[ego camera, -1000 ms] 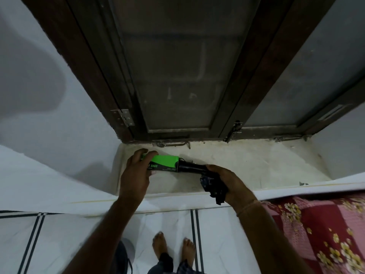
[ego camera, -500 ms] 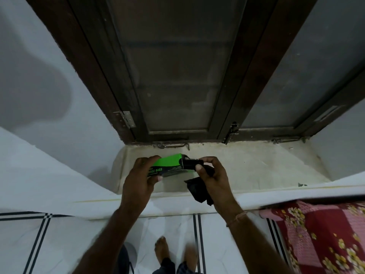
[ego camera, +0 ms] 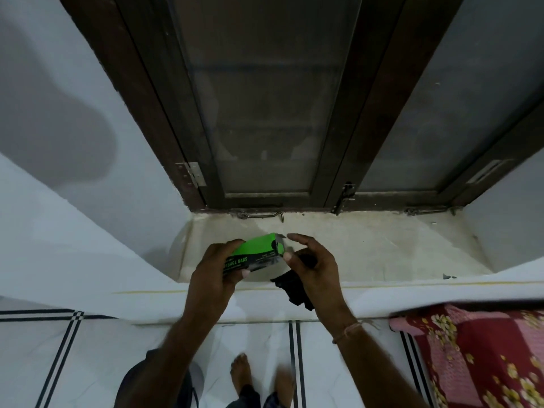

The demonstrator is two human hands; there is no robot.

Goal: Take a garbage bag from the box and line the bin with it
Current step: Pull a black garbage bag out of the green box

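Observation:
A green and black garbage bag box [ego camera: 259, 251] is held level over the window sill, gripped at its left end by my left hand [ego camera: 215, 272]. My right hand [ego camera: 312, 266] sits at the box's right, open end, thumb and forefinger spread around that end. A folded black garbage bag [ego camera: 293, 291] is tucked in my right palm and hangs down below it. The bin is partly visible as a grey rim [ego camera: 197, 381] at the bottom, mostly hidden under my left forearm.
A stone window sill [ego camera: 368, 248] lies under dark wooden shutters [ego camera: 265, 113] with a metal latch hook [ego camera: 262, 215]. A red floral bedspread [ego camera: 477, 357] fills the lower right. White tiled floor with black stripes and bare feet [ego camera: 244, 375] lie below.
The black roll that stuck out of the box's right end is back inside. My right hand moved in to the box's end, keeping one black bag in its palm.

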